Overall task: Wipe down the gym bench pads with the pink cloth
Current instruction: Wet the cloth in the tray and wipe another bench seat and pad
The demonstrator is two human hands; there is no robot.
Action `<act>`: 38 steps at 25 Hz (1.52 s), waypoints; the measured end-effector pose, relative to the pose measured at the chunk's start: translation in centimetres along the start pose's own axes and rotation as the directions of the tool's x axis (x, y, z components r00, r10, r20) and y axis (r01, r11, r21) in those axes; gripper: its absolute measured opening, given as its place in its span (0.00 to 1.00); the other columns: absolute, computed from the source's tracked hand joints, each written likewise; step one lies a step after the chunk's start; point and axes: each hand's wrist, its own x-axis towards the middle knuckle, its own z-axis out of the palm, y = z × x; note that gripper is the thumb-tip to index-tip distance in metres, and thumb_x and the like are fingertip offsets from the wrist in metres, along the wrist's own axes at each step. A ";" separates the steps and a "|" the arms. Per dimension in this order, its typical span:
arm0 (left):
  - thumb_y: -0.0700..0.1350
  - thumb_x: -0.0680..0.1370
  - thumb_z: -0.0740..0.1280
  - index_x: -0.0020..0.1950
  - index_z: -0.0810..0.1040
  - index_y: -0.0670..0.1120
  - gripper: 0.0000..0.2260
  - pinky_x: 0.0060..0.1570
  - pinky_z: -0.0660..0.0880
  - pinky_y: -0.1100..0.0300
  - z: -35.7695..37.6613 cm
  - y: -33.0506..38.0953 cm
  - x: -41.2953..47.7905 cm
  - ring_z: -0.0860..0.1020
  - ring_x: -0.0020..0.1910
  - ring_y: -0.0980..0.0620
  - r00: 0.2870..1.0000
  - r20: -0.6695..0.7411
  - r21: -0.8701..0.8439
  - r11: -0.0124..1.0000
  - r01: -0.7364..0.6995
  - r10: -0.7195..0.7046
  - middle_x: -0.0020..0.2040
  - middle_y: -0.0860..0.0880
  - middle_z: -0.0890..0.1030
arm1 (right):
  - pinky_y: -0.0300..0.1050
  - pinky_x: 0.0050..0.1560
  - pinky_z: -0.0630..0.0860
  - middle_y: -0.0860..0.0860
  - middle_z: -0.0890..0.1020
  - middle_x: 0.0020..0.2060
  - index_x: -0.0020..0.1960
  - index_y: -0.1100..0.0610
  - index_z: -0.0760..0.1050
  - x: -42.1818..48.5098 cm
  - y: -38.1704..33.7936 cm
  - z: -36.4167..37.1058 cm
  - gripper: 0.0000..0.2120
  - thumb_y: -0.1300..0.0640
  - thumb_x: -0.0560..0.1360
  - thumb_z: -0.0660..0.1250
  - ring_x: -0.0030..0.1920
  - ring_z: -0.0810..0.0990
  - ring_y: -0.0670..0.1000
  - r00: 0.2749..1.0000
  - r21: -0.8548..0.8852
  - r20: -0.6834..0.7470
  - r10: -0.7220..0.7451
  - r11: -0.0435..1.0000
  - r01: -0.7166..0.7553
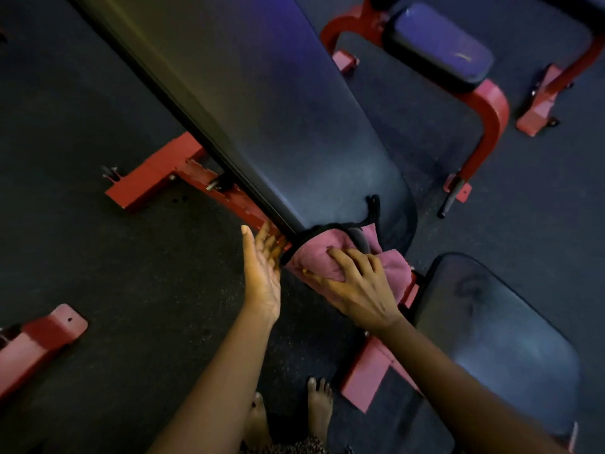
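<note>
The pink cloth (394, 268) lies bunched over the lower end of the long black back pad (262, 126) of the gym bench, wrapped round that end from the left edge to the rounded corner; a dark band (327, 229) runs along the cloth's upper edge and curls up onto the pad. The right hand (360, 290) sits on top of the cloth, back of the hand up, its fingers curled into the fabric and gripping a fold of it against the pad. The left hand (262, 276) is spread flat with fingers straight and together, thumb apart, holding nothing; its fingertips are at the pad's left edge, just beside the cloth and over the red steel frame (154, 178); whether they touch the pad I cannot tell. The black seat pad (497, 339) stands just below and to the right of the cloth, apart from the back pad; another padded bench (438, 44) on a red frame stands further off at the upper right. The dark rubber floor (98, 257) lies under everything; two bare feet (319, 407) stand on it between the forearms.
</note>
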 end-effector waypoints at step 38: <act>0.58 0.81 0.48 0.74 0.61 0.49 0.25 0.71 0.56 0.54 4.4 29.0 9.7 0.60 0.74 0.47 0.778 -0.561 -0.149 0.890 -0.431 0.283 0.75 0.47 0.63 | 0.56 0.67 0.65 0.56 0.78 0.59 0.56 0.53 0.79 60.5 -2.1 -19.3 0.25 0.43 0.64 0.60 0.60 0.75 0.59 0.109 -0.110 0.214 -0.971 0.087 0.990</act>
